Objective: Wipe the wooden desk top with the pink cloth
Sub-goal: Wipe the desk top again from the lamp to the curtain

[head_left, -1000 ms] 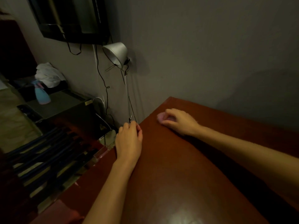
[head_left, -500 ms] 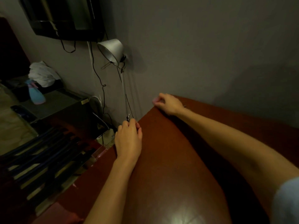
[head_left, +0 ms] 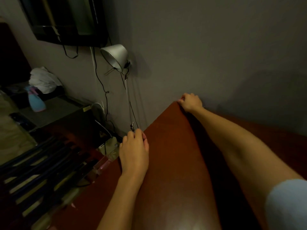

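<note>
The reddish wooden desk top fills the lower right of the head view. My right hand reaches to its far left corner by the wall, fingers curled over the pink cloth, of which only a sliver shows under the fingertips. My left hand rests on the desk's left edge, its fingers curled at the foot of the lamp's thin arm; whether it grips the arm's base I cannot tell.
A silver desk lamp hangs over the left edge on a thin arm with black cables. The grey wall bounds the desk's far side. A dark screen, a blue spray bottle and white cloths lie at left.
My right hand has slid the cloth away from me across the desk, from near the left hand to the far corner at the wall. The left hand has stayed put.
</note>
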{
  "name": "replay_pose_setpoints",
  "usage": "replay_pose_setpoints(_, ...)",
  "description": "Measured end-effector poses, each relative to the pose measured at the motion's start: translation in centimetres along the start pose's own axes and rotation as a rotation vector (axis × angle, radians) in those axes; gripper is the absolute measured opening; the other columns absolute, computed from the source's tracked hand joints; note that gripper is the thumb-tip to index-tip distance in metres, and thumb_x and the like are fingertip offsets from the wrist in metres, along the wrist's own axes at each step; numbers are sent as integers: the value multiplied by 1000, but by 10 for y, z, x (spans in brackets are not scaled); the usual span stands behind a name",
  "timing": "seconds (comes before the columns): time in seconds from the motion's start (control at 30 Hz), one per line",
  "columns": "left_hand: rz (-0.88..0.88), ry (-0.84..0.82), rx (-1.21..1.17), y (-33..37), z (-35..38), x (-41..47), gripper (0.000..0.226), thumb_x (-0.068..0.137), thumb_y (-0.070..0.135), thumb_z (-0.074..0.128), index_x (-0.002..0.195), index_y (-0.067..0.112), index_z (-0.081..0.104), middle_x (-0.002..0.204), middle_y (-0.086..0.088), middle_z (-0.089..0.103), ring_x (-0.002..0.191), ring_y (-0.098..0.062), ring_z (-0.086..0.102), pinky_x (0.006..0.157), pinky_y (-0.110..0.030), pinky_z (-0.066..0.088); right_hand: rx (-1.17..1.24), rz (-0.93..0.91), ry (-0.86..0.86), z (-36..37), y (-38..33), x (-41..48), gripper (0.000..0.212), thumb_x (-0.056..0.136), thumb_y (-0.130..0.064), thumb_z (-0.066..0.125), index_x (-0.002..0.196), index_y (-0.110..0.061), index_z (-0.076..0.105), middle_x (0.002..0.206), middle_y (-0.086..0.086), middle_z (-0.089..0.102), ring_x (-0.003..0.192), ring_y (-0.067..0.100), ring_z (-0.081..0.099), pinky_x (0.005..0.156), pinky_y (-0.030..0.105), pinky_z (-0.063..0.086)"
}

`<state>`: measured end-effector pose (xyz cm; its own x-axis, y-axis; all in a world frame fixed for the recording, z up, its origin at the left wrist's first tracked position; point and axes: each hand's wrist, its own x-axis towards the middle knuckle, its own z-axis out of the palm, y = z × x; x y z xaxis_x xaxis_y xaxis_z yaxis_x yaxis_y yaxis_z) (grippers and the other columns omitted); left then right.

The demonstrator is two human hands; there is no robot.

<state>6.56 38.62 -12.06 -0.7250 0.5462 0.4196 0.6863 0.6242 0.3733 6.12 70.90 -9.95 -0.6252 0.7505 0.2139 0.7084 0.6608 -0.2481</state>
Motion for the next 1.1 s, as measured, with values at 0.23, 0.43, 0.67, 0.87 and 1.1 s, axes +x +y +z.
replay_pose_setpoints(0.23,0,-10,-14,-3,-1,4,13,96,26,49,106,20,54,104,-2,57,96,-19,54,81,-37,49,223,-361,-120,-14,-18,-47,24,95,-34,52,112,-21,61,113,7,58,104,23,56,84,33,44)
replay_pose_setpoints(0.43,-2,-11,-32,-1,-2,-1,12,95,24,49,106,20,54,105,-2,56,96,-18,53,82,-36,49,204,-547,-207,-41,30,-106,22,93,-38,53,109,-25,62,103,1,56,95,14,54,82,30,43)
replay_pose_setpoints(0.67,3,-4,0,3,1,1,13,97,26,46,108,21,52,105,1,55,95,-15,53,81,-32,49,101,-188,15,-16,23,-23,31,94,-46,49,115,-28,63,103,8,45,109,31,46,90,37,40)
replay_pose_setpoints(0.87,-4,-14,-43,-2,-2,5,11,96,25,48,105,21,53,102,1,55,94,-16,53,82,-35,49,135,-415,-110,4,-59,-39,24,93,-41,51,109,-31,67,106,5,48,111,27,42,90,35,39)
replay_pose_setpoints(1.1,-3,-6,-65,-4,-2,1,12,95,24,51,105,21,55,103,0,57,96,-16,53,84,-36,49,226,-643,-79,-29,17,-118,27,96,-42,46,117,-34,60,106,-23,51,98,14,46,87,30,38)
